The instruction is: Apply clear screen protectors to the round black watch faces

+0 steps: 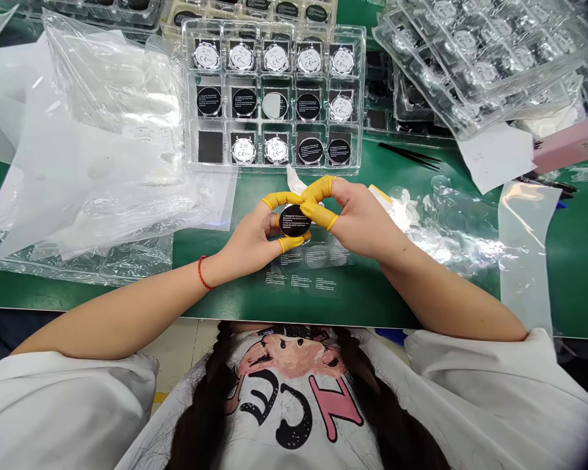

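Observation:
My left hand [249, 241] and my right hand [360, 219] meet above the green mat, both wearing yellow finger cots [280, 200]. A round black disc [294, 220] with small white print is pinched by my left fingers. My right thumb and finger press against its upper right edge. A clear sheet of printed round labels [304, 258] lies beneath my hands. Straight ahead stands a clear compartment tray [274, 25] holding silver round watch-like parts [242, 57] and black discs [209, 101]. A red string circles my left wrist.
Crumpled clear plastic bags [108, 156] cover the left of the green mat [451, 307]. Stacked clear trays [485, 59] sit at the upper right, with black tweezers [409, 155] and a pink box [573, 142] nearby. Crinkled clear film [445, 228] lies to the right.

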`<state>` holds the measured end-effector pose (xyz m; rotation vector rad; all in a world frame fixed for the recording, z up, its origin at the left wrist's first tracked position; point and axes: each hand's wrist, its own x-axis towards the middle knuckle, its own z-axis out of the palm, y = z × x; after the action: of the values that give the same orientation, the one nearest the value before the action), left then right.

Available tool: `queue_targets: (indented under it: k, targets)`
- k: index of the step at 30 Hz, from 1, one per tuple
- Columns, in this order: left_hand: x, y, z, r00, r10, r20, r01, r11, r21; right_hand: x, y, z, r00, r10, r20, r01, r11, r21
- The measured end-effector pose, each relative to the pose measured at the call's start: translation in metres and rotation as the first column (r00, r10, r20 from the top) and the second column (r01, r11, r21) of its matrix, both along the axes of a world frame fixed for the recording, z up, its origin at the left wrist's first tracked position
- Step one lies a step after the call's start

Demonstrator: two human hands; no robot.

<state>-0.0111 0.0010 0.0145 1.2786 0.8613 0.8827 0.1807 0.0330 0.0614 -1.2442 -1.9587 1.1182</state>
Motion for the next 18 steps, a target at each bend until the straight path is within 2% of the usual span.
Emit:
queue_targets:
  k: [14, 16, 18]
  targets:
    - [0.004, 0.003, 0.005, 1.0, 0.002, 0.029, 0.0, 0.998, -0.068, -0.001, 0.002, -0.001, 0.999, 0.006, 0.044, -0.007, 1.0, 0.023]
    - [0.004, 0.004, 0.005, 1.0, 0.008, 0.018, -0.007, 0.997, -0.076, 0.002, 0.005, 0.005, 0.997, 0.027, 0.076, -0.031, 0.998, 0.051]
    - [0.003, 0.004, 0.005, 1.0, 0.011, 0.005, -0.011, 0.996, -0.083, 0.012, 0.011, 0.016, 0.987, 0.039, 0.153, -0.062, 0.987, 0.147]
